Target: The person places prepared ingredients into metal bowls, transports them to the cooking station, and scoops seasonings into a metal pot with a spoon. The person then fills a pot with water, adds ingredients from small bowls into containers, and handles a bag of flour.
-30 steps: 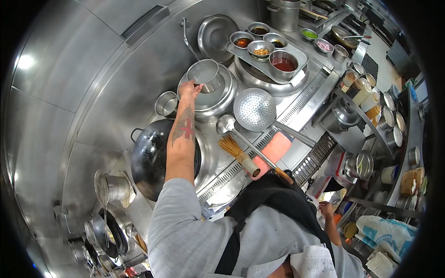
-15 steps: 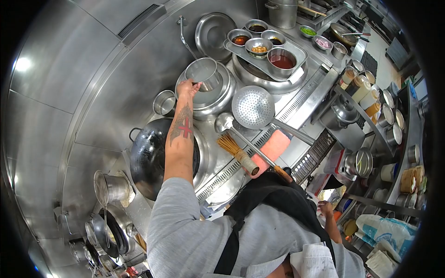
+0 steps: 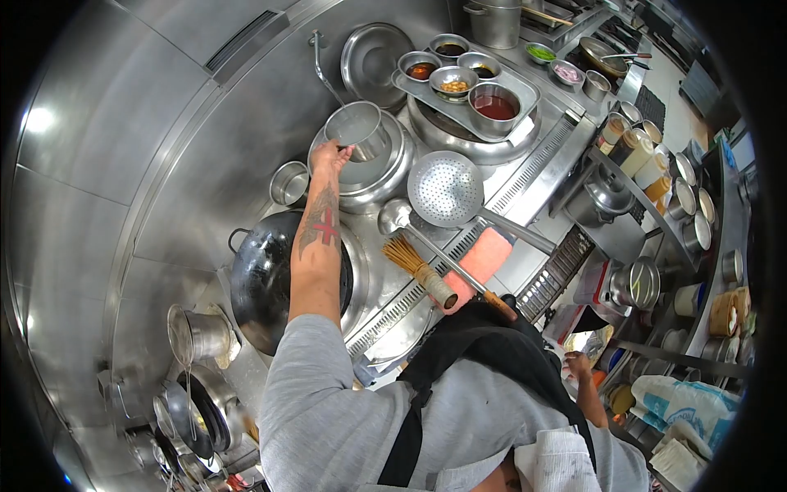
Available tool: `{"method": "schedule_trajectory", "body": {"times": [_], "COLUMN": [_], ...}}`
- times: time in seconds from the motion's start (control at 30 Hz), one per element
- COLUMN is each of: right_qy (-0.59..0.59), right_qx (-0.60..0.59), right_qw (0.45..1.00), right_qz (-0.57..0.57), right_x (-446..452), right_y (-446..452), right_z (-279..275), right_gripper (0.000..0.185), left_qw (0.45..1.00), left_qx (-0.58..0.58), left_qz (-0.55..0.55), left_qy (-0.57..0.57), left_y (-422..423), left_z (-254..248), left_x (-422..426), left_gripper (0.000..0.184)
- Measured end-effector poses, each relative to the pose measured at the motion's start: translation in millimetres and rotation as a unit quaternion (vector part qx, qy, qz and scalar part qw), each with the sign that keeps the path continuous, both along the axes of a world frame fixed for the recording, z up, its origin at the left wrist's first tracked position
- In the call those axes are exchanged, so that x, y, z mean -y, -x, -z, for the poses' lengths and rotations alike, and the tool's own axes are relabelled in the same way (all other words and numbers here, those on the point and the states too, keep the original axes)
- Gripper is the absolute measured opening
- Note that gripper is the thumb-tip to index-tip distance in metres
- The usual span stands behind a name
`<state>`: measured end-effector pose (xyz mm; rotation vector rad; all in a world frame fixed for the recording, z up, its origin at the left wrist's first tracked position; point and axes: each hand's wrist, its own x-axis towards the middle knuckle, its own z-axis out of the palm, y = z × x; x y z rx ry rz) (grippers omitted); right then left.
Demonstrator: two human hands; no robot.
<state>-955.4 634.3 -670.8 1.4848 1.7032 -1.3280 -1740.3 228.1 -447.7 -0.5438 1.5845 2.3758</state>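
My left hand (image 3: 329, 154) is stretched forward, its fingers closed on the near side of a metal pot (image 3: 370, 146). The pot is tilted beneath the end of a wall faucet (image 3: 321, 70), over a round steel basin (image 3: 392, 176). Cloudy liquid seems to show in it. Beside my forearm rests a black wok (image 3: 261, 275). A perforated skimmer (image 3: 447, 189), a long-handled ladle (image 3: 397, 216) and a bamboo brush (image 3: 418, 271) lie to the right. My right hand (image 3: 579, 363) hangs low by my hip near the shelves; its fingers are too small to make out.
Behind the skimmer, a tray (image 3: 526, 123) holds several bowls of sauces. An orange cloth (image 3: 479, 264) lies under the ladle's handle. A small steel pot (image 3: 288, 185) stands left of my wrist. Shelves at right carry several bottles and containers (image 3: 652, 170).
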Motion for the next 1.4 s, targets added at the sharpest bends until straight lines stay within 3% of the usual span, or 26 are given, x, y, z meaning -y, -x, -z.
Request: {"method": "schedule_trajectory", "body": {"times": [0.67, 0.77, 1.17, 1.23, 1.4], "right_qy": [0.018, 0.039, 0.022, 0.047, 0.047], "right_qx": [0.009, -0.008, 0.025, 0.002, 0.013], "right_qw": [0.999, 0.999, 0.999, 0.998, 0.998], "right_qz": [0.028, 0.037, 0.034, 0.045, 0.047], "right_x": [7, 5, 5, 3, 2], "right_y": [-4, -11, -10, -12, -19], "right_z": [0, 9, 7, 8, 23], "right_gripper": [0.036, 0.035, 0.041, 0.042, 0.047], "left_qw": [0.999, 0.999, 1.000, 1.000, 1.000], "left_qx": [-0.035, -0.030, -0.013, -0.012, -0.004], "left_qz": [0.027, 0.013, 0.006, 0.004, 0.012], "left_qy": [0.000, 0.021, 0.018, 0.029, 0.028], "left_y": [-3, -8, -8, -11, -14], "left_z": [-16, -18, -9, -10, -7], "left_x": [-6, -8, -2, -3, 0], "left_gripper": [0.033, 0.022, 0.023, 0.034, 0.035]}}
